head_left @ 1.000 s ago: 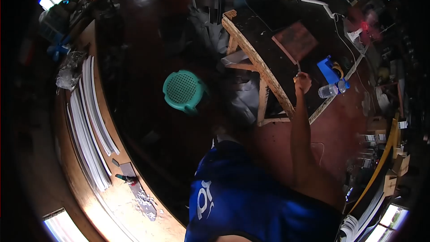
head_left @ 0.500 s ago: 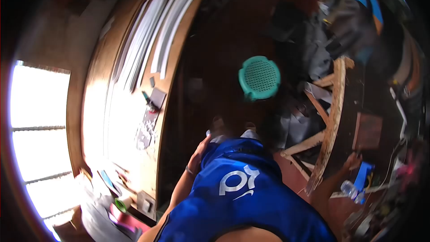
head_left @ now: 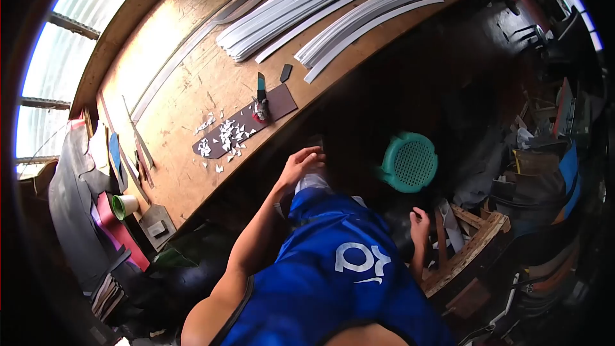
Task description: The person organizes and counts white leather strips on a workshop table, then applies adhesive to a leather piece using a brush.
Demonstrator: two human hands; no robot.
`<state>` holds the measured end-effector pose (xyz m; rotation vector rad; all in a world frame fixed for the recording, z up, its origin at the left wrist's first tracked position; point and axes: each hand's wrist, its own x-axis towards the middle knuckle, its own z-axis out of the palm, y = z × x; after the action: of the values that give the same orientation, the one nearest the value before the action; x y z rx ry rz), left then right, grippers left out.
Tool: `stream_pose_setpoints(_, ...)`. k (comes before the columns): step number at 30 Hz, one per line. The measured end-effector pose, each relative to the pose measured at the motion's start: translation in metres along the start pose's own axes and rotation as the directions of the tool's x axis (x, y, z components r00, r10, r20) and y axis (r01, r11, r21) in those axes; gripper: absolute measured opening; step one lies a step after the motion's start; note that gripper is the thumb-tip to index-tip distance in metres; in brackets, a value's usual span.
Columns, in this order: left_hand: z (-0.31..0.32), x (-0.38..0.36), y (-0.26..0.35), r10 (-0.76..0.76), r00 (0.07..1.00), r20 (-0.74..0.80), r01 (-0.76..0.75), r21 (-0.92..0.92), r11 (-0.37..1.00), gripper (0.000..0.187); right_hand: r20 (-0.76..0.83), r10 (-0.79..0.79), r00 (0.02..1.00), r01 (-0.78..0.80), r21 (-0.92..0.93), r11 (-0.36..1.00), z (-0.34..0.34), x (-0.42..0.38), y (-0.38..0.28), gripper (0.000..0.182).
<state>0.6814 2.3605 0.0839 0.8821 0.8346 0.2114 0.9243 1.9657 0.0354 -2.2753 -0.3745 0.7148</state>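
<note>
I wear a blue shirt and face a long wooden workbench (head_left: 192, 90). My left hand (head_left: 301, 163) hangs just in front of the bench's near edge, fingers spread, holding nothing. My right hand (head_left: 419, 223) is down at my side, loosely open and empty, next to the wooden frame of a second table (head_left: 471, 250). On the bench lies a dark cutting mat (head_left: 243, 128) strewn with small white scraps (head_left: 227, 136). A cutter with a red base (head_left: 261, 106) stands on the mat. Bundles of long white strips (head_left: 333, 0) lie farther back.
A green perforated stool (head_left: 410, 165) stands on the dark floor between the bench and the wooden table. A green cup (head_left: 125, 205), a dark block and leather pieces sit at the bench's left end. Clutter and bags fill the right side.
My view has swung from the second table round to the workbench. My right hand has left that table and dropped to my side; my left hand has risen toward the bench edge.
</note>
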Motion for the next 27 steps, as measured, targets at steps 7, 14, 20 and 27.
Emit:
stream_pose_setpoints(7, -0.064, 0.064, 0.079, 0.481, 0.760, -0.437, -0.148, 0.604, 0.783, 0.023, 0.580, 0.083, 0.811, -0.072, -0.041, 0.997, 0.094, 0.087, -0.076, 0.035)
stream_pose_setpoints(14, -0.089, 0.126, 0.114, 0.642, 0.681, -0.352, 0.013, 0.882, 0.470, 0.019, 0.477, -0.055, 0.877, 0.183, -0.226, 0.957, 0.102, 0.157, -0.235, 0.029)
stream_pose_setpoints(20, -0.075, 0.162, 0.119, 0.671, 0.619, -0.407, 0.151, 0.901, 0.407, 0.024, 0.499, -0.339, 0.798, 0.453, -0.124, 0.883, 0.125, 0.242, -0.300, 0.021)
stream_pose_setpoints(27, -0.033, 0.176, 0.118, 0.589, 0.682, -0.433, 0.174, 0.879, 0.444, 0.026, 0.510, -0.544, 0.666, 0.626, 0.013, 0.780, 0.154, 0.343, -0.370, 0.015)
